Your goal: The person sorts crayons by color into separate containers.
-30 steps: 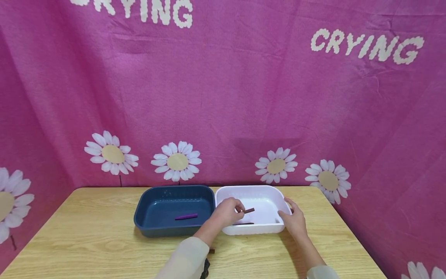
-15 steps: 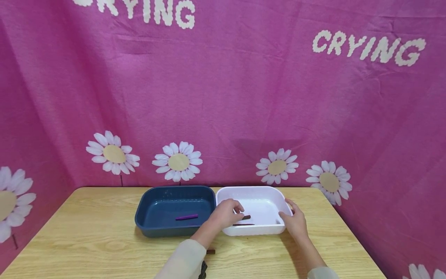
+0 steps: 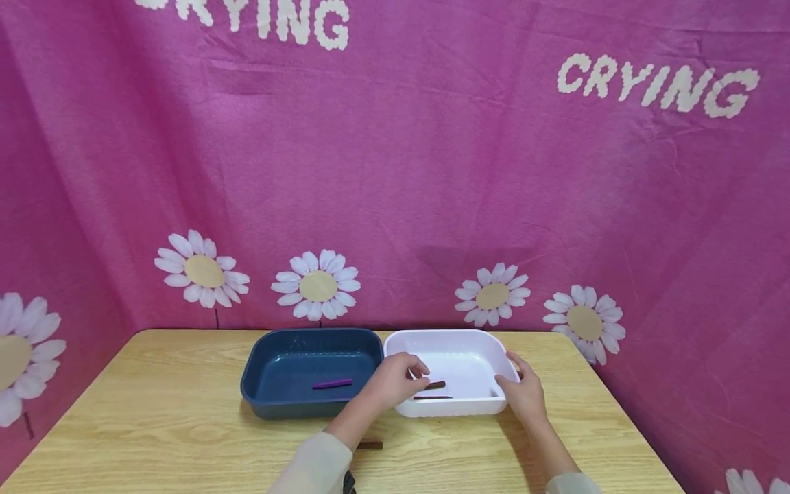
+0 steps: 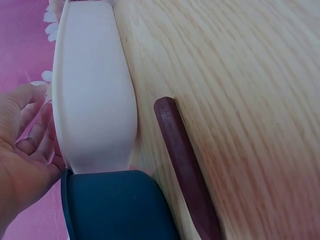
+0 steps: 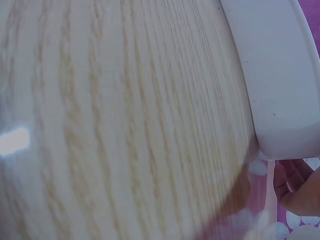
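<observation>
My left hand (image 3: 395, 381) hovers over the near left corner of the white tray (image 3: 457, 408), fingers loosely bent and holding nothing. Just beyond its fingertips a dark brown crayon (image 3: 437, 385) lies in that tray. A second dark stick (image 3: 432, 397) shows by the tray's front wall, partly hidden. With thumb over the rim and fingers outside, my right hand (image 3: 524, 394) grips the tray's right end. On the table, below my left wrist, lies another brown crayon (image 4: 185, 165), partly covered by the sleeve in the head view.
A dark blue tray (image 3: 296, 412) stands against the white tray's left side, with a purple crayon (image 3: 332, 383) in it. The wooden table (image 3: 154, 425) ends at a pink curtain (image 3: 395, 171) with flowers. A black object (image 3: 349, 481) shows beside the left sleeve.
My left hand has lowered the brown crayon into the white tray, let it go and drawn back slightly left. The right hand keeps its grip on the tray.
</observation>
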